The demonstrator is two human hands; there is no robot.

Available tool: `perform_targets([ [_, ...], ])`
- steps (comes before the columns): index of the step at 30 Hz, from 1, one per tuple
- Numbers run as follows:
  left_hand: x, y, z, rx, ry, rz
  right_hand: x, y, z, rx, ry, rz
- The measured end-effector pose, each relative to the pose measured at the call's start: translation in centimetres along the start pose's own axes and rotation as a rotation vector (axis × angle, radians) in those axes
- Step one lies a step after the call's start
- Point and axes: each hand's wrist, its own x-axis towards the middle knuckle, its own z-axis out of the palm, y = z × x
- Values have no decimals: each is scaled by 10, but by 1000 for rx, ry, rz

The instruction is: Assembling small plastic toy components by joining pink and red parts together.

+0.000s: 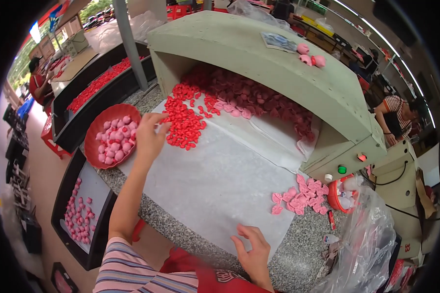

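My left hand (150,133) reaches out between a red fluted bowl (94,150) and a heap of small glossy red pieces (185,124). Its fingers are apart at the near edge of the heap, and I see nothing held in them. Round pink balls (113,141), some with red parts, fill the bowl. Low over the front edge of a white sheet (195,180), my right hand (253,250) is open, thumb away from the bent fingers, holding nothing visible. Flat pink leaf-shaped pieces (302,196) lie on the sheet's right side.
Behind the sheet stands a pale green hooded machine (259,53), with more pink pieces (259,95) under its hood. Black trays (66,195) sit at the left. On the right are a red basket (333,195) and clear plastic bags (364,239). Other people work farther off.
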Motion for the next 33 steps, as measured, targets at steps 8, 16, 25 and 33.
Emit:
perform_targets([
  [8, 86, 54, 200, 107, -346, 174, 9, 4, -16, -135, -2, -75],
  [16, 67, 54, 273, -226, -288, 329, 170, 58, 8, 12, 98, 93],
  [25, 166, -53, 213, 652, -209, 148, 312, 93, 39, -538, 165, 215],
  [33, 166, -92, 224, 671, -201, 264, 312, 113, 30, -346, 234, 129],
])
